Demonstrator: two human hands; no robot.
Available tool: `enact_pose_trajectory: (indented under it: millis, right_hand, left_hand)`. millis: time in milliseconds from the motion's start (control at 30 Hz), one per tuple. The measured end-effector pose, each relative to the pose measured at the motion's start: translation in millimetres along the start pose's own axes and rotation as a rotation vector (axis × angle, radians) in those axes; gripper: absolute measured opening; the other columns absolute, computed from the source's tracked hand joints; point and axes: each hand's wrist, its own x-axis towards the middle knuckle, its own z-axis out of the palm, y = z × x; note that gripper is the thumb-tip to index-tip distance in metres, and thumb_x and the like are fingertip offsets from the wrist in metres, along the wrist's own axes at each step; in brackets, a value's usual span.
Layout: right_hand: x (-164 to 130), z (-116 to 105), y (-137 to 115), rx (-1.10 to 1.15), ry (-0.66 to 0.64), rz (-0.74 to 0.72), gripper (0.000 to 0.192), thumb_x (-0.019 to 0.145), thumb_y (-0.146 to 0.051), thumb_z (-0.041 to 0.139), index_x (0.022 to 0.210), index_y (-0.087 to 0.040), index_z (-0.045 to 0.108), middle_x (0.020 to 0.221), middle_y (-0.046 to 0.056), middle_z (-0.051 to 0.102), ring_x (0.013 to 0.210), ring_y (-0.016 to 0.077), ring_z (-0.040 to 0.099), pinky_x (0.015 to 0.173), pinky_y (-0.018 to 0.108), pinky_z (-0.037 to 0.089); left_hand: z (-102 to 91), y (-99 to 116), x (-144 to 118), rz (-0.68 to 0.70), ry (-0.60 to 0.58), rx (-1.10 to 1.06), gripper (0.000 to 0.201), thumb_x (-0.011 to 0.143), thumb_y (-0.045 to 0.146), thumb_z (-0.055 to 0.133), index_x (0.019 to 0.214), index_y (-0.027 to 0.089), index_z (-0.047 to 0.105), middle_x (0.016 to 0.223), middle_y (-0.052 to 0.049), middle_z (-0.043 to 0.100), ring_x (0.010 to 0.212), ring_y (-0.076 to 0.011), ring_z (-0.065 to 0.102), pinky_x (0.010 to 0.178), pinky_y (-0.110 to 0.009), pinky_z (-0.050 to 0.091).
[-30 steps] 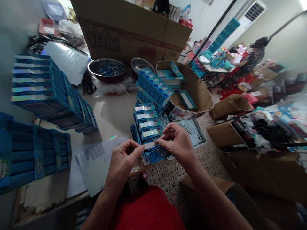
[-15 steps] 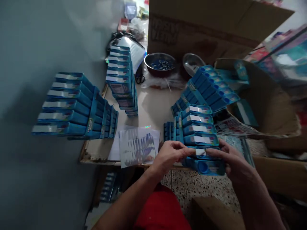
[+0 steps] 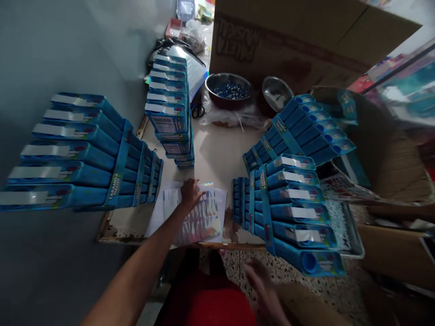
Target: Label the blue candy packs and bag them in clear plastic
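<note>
Holographic, glossy sticker sheet (image 3: 200,217) lying flat on the pale tabletop (image 3: 217,154), near its front edge, long axis running away from the body toward the wall of cardboard at the back. Left hand (image 3: 190,194) reaching across and resting palm down on the far left part of that sheet, fingers loosely spread and pointing away, holding nothing. Right hand (image 3: 261,283) low over the speckled floor, below the table edge, blurred; open or closed cannot be told.

Just right of the sheet, a bundle of long blue cartons with white labels (image 3: 288,203), stacked like steps, long axes running left to right, round blue ends pointing right and overhanging the table's front corner. Behind it, a second blue bundle with round caps (image 3: 306,129), tilted up toward the right. Left of the sheet, a large fan of the same blue labelled cartons (image 3: 78,158), labelled ends pointing left, well apart from the hand. Farther back, an upright stack of blue cartons (image 3: 170,106) reading "CARAMELO". Beyond that, a steel bowl of small blue pieces (image 3: 229,90) beside an empty steel bowl (image 3: 277,93), both before a big brown cardboard box (image 3: 306,40). Red cloth (image 3: 210,303) at the bottom, over the lap.
</note>
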Motion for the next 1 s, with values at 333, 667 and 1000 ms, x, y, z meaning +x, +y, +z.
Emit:
enact_pose_trajectory:
  millis: [333,667,1000]
  right_hand:
    - [169,176,-21,-0.81,-0.017,-0.666,0.061,0.094,-0.007,0.045,0.155,-0.011,0.046,0.152,0.02,0.054,0.135,0.031,0.048,0.111,0.044,0.042]
    - [167,179,-3,-0.939,-0.052,-0.791,0.06,0.097,-0.014,0.048,0.157,-0.014,0.043,0.158,0.019,0.049,0.133,0.0323,0.046,0.104,0.041,0.038]
    - [167,164,-43,-0.912,0.058,-0.663,0.039,0.105,-0.032,0.048,0.142,-0.028,0.06,0.114,0.012,0.066,0.107,0.0294,0.048,0.094,0.041,0.032]
  left_hand:
    - [21.8,-34,21,0.148,-0.173,-0.133,0.015,0.089,0.02,0.057,0.097,0.019,0.07,0.103,-0.008,0.074,0.098,-0.0219,0.066,0.091,-0.032,0.046]
    - [-2.8,-35,40,0.006,-0.294,-0.22,0.009,0.077,0.022,0.066,0.077,0.017,0.072,0.078,-0.003,0.076,0.077,-0.019,0.068,0.072,-0.027,0.048]
    - [-14.3,-20,27,-0.038,-0.264,-0.112,0.008,0.078,0.023,0.07,0.081,0.02,0.076,0.085,-0.004,0.078,0.084,-0.0204,0.068,0.074,-0.028,0.044]
